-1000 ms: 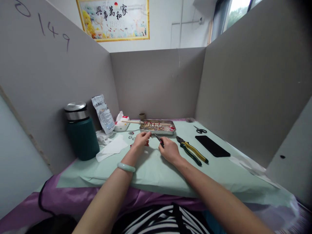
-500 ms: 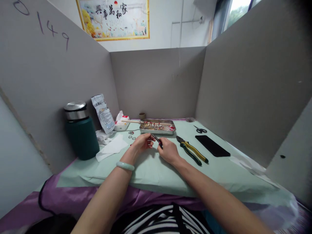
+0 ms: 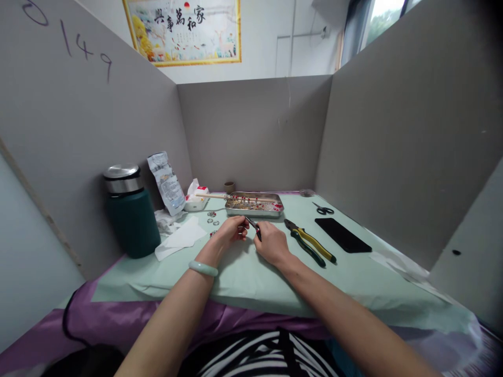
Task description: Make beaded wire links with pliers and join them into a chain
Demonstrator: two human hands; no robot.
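Note:
My right hand (image 3: 272,242) is closed around the handles of small pliers (image 3: 252,224), whose metal jaws point up and left. The jaw tips meet the fingertips of my left hand (image 3: 232,229). Those left fingers are pinched together on something too small to make out. Just beyond both hands stands a metal tray (image 3: 255,212) of small red, gold and silver beads, with a thin wooden stick (image 3: 212,196) across it. Several small ring-shaped pieces (image 3: 211,221) lie on the table left of my left hand.
Large green-and-yellow pliers (image 3: 310,243), a black phone-like slab (image 3: 342,235) and scissors (image 3: 324,209) lie to the right. On the left stand a dark green flask (image 3: 132,220), a foil pouch (image 3: 167,183) and white paper (image 3: 181,238). Grey partitions (image 3: 255,133) enclose the table.
Both hands stay nearly in place. My left hand and the small pliers have shifted very slightly; the pieces left of my hand show a little more.

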